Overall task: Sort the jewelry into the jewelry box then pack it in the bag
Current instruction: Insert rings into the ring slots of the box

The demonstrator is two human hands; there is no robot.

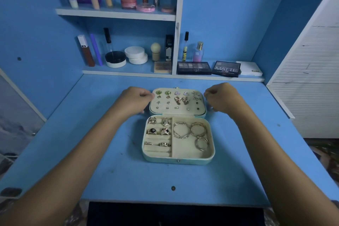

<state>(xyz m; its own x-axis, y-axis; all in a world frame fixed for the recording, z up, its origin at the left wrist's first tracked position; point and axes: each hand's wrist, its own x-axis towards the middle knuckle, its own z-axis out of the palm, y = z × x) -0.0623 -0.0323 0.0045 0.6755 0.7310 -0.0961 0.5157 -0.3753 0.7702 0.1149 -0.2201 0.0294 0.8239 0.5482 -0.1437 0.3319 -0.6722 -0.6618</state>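
Both hands — left point(136, 100), right point(221, 98) — curl around the jewelry box point(178, 159) lid's point(177, 102) side edges.

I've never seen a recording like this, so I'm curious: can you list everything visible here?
jewelry box: one, pale green with cream lining, open flat on the blue desk
earrings: many, green, silver and gold, pinned in the box's far half
rings: six, gold and silver, in the rolls of the near half, left side
bangles: three, gold, near half, right compartment
cosmetics: several tubes and pink jars, on the upper shelf
bottles and jars: several, white, black and brown, on the lower shelf
palettes: two dark, one white beside them, lower shelf, right
left hand: one, fingers curled at the far half's left edge
right hand: one, fingers curled at its right edge
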